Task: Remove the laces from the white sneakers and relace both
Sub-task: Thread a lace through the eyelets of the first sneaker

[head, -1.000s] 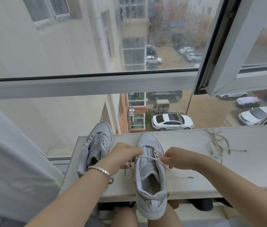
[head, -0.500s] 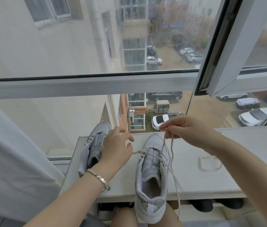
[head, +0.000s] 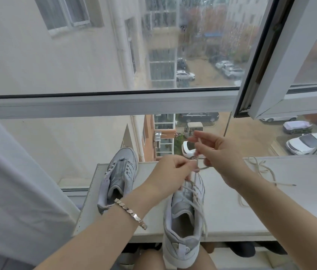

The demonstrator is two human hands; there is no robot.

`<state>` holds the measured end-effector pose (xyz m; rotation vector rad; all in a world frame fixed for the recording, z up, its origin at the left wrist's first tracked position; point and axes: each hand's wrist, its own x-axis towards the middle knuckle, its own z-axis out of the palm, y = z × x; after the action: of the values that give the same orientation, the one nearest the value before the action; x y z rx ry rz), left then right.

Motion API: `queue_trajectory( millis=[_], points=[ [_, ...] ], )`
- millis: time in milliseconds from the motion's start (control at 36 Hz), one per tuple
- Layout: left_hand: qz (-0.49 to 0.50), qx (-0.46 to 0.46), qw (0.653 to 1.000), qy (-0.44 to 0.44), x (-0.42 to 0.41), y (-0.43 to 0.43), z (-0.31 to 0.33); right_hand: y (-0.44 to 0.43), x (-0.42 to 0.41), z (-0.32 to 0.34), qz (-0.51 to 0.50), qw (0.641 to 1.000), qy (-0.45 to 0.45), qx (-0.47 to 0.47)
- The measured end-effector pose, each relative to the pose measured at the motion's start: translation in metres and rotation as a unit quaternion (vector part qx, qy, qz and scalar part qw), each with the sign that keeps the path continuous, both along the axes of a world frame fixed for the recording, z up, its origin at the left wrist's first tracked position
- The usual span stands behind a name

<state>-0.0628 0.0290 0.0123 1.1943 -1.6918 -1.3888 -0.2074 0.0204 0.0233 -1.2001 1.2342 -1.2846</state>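
Note:
Two white sneakers stand on a white shelf top (head: 231,215) under the window. The near sneaker (head: 183,227) points away from me, its heel over the front edge, with a white lace (head: 199,203) threaded through its eyelets. Over its toe, my left hand (head: 170,173) pinches one part of that lace. My right hand (head: 215,151) is raised above it and pinches the lace higher up, a small loop hanging between the two hands. The far sneaker (head: 118,178) at the left has no lace. A loose lace (head: 260,172) lies on the shelf at the right.
A white curtain (head: 13,191) hangs at the left. The window frame (head: 114,104) runs across behind the shelf, and an open sash (head: 282,61) juts in at the upper right. Dark shoes (head: 243,248) sit below the shelf. My knees are under the near sneaker.
My right hand lifted the lace from the sneaker's side to above the toe. My left hand moved right to meet it and now pinches the lace. The view shifted slightly.

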Motion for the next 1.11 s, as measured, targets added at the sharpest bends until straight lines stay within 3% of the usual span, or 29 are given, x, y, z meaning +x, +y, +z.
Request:
queue_trajectory(
  millis=[83,194,278,333,389,417,444,500,528,583,639,694,833,944,1000,1111],
  points=[
    [0.01,-0.146,0.973,-0.179,0.026,-0.015,0.011,-0.009,-0.017,-0.014,-0.093,0.977,0.185,-0.061],
    [-0.003,-0.171,0.932,-0.319,0.069,-0.036,0.02,-0.012,-0.04,-0.032,-0.14,0.928,0.342,-0.048],
    [0.007,-0.126,0.955,-0.27,0.08,-0.039,0.016,-0.011,-0.049,-0.037,-0.106,0.892,0.437,0.052],
    [0.013,-0.109,0.968,-0.225,0.074,-0.036,0.013,-0.008,-0.046,-0.036,-0.052,0.839,0.523,0.138],
    [0.001,-0.074,0.978,-0.193,0.062,-0.03,0.011,-0.004,-0.038,-0.035,-0.025,0.778,0.608,0.155],
    [-0.015,-0.046,0.983,-0.178,0.055,-0.027,0.011,-0.002,-0.034,-0.033,-0.025,0.775,0.619,0.128],
    [-0.036,-0.022,0.986,-0.163,0.048,-0.023,0.011,0.001,-0.028,-0.031,-0.022,0.793,0.604,0.079],
    [-0.071,-0.003,0.988,-0.139,0.035,-0.017,0.011,0.006,-0.016,-0.023,0.021,0.87,0.492,-0.026],
    [-0.081,-0.004,0.989,-0.127,0.03,-0.014,0.011,0.009,-0.01,-0.017,0.07,0.908,0.412,-0.039],
    [-0.094,-0.017,0.992,-0.086,0.019,-0.01,0.014,0.016,0.001,-0.004,0.187,0.944,0.273,-0.007],
    [-0.087,-0.036,0.994,-0.049,0.011,-0.009,0.017,0.019,0.005,0.0,0.239,0.949,0.206,0.005],
    [-0.057,-0.055,0.996,-0.035,0.009,-0.01,0.017,0.018,0.005,0.0,0.233,0.951,0.201,-0.001],
    [0.001,-0.102,0.992,-0.078,0.019,-0.017,0.007,0.012,-0.017,-0.014,0.142,0.937,0.314,-0.053],
    [0.04,-0.069,0.995,-0.062,0.028,-0.02,-0.006,0.009,-0.035,-0.025,0.095,0.934,0.343,-0.02],
    [0.026,-0.054,0.997,-0.048,0.026,-0.019,-0.01,0.01,-0.034,-0.027,0.117,0.935,0.335,0.003],
    [0.008,-0.068,0.997,-0.019,0.014,-0.016,-0.015,0.012,-0.022,-0.024,0.219,0.946,0.233,0.046]
  ],
)
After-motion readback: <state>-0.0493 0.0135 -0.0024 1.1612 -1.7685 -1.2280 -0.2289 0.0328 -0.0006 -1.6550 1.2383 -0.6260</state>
